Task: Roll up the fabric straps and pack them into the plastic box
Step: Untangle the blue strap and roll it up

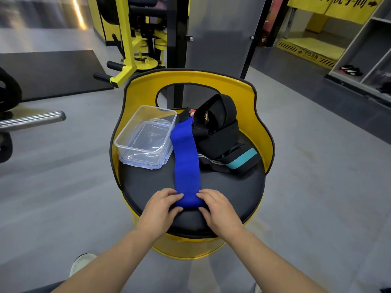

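Observation:
A blue fabric strap (pixel 186 163) lies flat along the black seat cushion (pixel 232 191), its near end turned into a small roll. My left hand (pixel 160 206) pinches the roll's left side and my right hand (pixel 218 208) pinches its right side. A clear plastic box (pixel 146 134) stands open and empty at the seat's left, resting on its lid. A heap of black straps (pixel 218 127), one with a teal stripe (pixel 243 158), lies at the back right of the seat.
The seat belongs to a yellow barrel chair (pixel 190 78) with a curved backrest. Yellow gym machines (pixel 131 49) stand behind, a steel bar (pixel 31 119) juts in from the left, shelves (pixel 364 56) stand at the right. Grey floor surrounds the chair.

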